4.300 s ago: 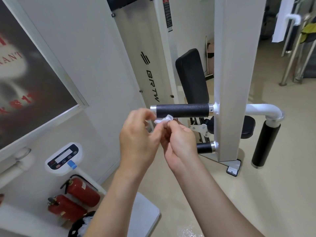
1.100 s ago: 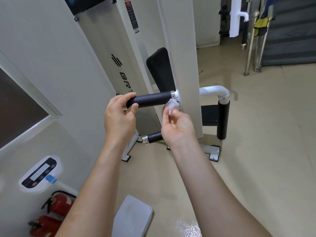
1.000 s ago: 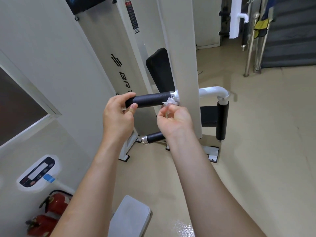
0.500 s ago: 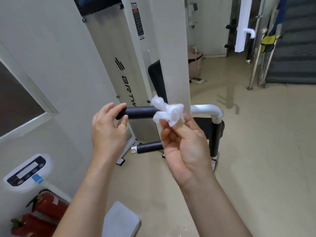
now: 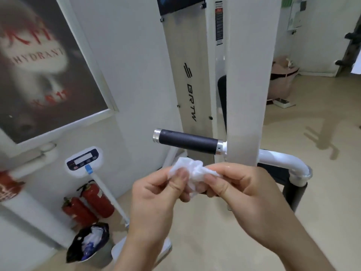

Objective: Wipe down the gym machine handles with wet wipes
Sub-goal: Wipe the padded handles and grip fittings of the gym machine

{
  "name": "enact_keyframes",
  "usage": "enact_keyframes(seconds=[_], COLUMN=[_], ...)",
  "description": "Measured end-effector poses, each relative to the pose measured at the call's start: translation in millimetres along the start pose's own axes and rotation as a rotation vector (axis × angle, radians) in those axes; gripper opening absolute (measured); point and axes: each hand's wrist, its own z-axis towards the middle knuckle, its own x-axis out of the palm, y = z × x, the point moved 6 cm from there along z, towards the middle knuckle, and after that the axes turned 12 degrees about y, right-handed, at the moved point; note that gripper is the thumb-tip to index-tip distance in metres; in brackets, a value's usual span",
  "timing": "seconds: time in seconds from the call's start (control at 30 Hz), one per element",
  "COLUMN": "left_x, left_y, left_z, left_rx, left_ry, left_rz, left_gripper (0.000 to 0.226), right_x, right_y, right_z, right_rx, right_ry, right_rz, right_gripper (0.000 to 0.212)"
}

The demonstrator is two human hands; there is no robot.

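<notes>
A crumpled white wet wipe (image 5: 192, 172) hangs between both hands, just below the machine's handle. My left hand (image 5: 156, 194) pinches its left edge and my right hand (image 5: 240, 190) pinches its right end. The black foam handle (image 5: 187, 141) with silver end caps sticks out leftward from the white upright post (image 5: 248, 79), bare and untouched. A second black grip (image 5: 295, 194) hangs from a white curved tube (image 5: 281, 159) to the right, partly hidden by my right hand.
Two red fire extinguishers (image 5: 89, 204) stand by the wall at lower left, beside a white scale on a pole (image 5: 84, 159). A black bag with rubbish (image 5: 89, 241) lies on the floor. A pink bin (image 5: 281, 81) stands at the back right.
My left hand has let go of the black handle and now pinches the wipe. Both hands have dropped below the handle. The view has swung left and down.
</notes>
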Motion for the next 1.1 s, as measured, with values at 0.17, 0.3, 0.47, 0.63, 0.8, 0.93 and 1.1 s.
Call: enact_keyframes(seconds=[0.17, 0.3, 0.47, 0.63, 0.8, 0.93, 1.1], left_x=[-3, 2, 23, 72, 133, 185, 287], left_y=[10, 10, -1, -13, -23, -22, 13], left_z=[-36, -79, -149, -183, -183, -179, -154], left_rx=[-0.077, 0.012, 0.031, 0.008, -0.066, -0.099, -0.103], left_ry=[-0.067, -0.185, -0.508, -0.561, -0.516, -0.535, -0.162], left_rz=[-0.202, -0.025, -0.056, -0.228, -0.192, 0.184, 0.742], left_gripper=[0.031, 0.034, 0.041, 0.029, 0.029, 0.014, 0.031], right_x=[-3, 33, 37, 10, -57, -127, -229], right_y=[-3, -7, -18, -28, -19, -36, -72], right_z=[-11, -25, -75, -144, -190, -209, -229], right_rx=[0.05, 0.21, 0.19, 0.251, 0.241, 0.212, 0.275], right_ry=[-0.021, 0.141, 0.062, 0.25, 0.268, 0.181, 0.042], right_rz=[0.429, 0.809, 0.547, 0.41, 0.48, 0.621, 0.69], right_gripper=[0.013, 0.022, 0.017, 0.023, 0.024, 0.014, 0.016])
